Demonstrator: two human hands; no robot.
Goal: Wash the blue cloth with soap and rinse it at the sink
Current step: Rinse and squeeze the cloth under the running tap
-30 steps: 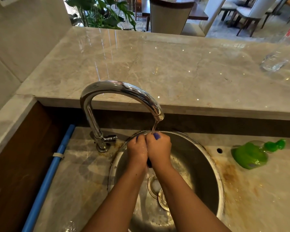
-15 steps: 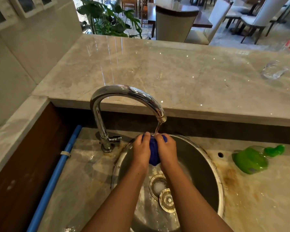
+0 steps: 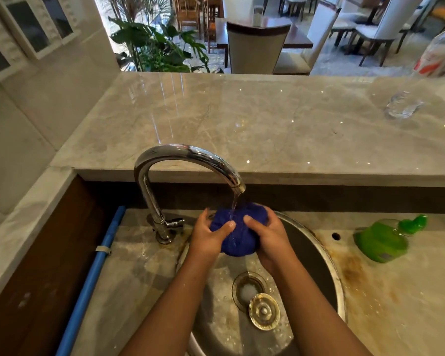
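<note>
Your left hand [image 3: 208, 241] and right hand [image 3: 270, 240] both curl their fingers round the blue cloth [image 3: 240, 228], a wadded ball with no clear long axis, held over the sink's [image 3: 312, 265] far edge under the faucet [image 3: 190, 153] stream. In the sink, 1 round plug [image 3: 264, 311] lies beside the open drain [image 3: 247, 291].

No text, brand or number can be read. Red print is seen on the bag [image 3: 437, 56], but it is too blurred; a small label on the bottle [image 3: 380, 244] cannot be made out.
</note>
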